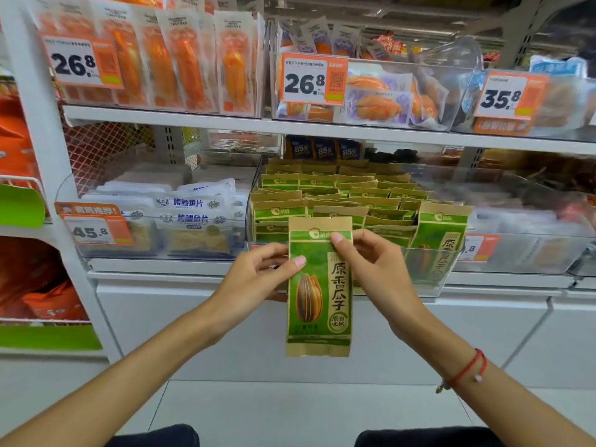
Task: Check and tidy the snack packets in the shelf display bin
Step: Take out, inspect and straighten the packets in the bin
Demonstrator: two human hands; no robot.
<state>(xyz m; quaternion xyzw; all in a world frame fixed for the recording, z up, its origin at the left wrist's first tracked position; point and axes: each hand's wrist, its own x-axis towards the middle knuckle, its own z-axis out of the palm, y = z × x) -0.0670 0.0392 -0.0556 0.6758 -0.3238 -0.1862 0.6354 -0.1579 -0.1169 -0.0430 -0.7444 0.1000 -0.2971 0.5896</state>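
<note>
Green-and-kraft paper marks the sunflower seed packet [318, 287], which is held upright in front of the clear display bin [429, 266] and just below its front wall. It is pinched at its left edge by the left hand [254, 279], thumb on the printed face, and at its upper right by the right hand [374, 269], whose thumb is pressed near the top green band. The checking step is judged to be in hand: one packet is out of the bin and faced toward the camera for inspection. A return into the front row is probably called for next, upright and facing forward like the rows of matching packets [338, 195] behind. Large characters reading 原香瓜子 are printed down the packet beside a drawn seed. On the neighbouring white fish-snack packets [190, 208] the words 烤鳕鱼片 can be read, with a 45.8 price tag [93, 232] below. On the shelf above, tags of 26.8 [311, 80] and 35.8 [503, 96] are shown.
</note>
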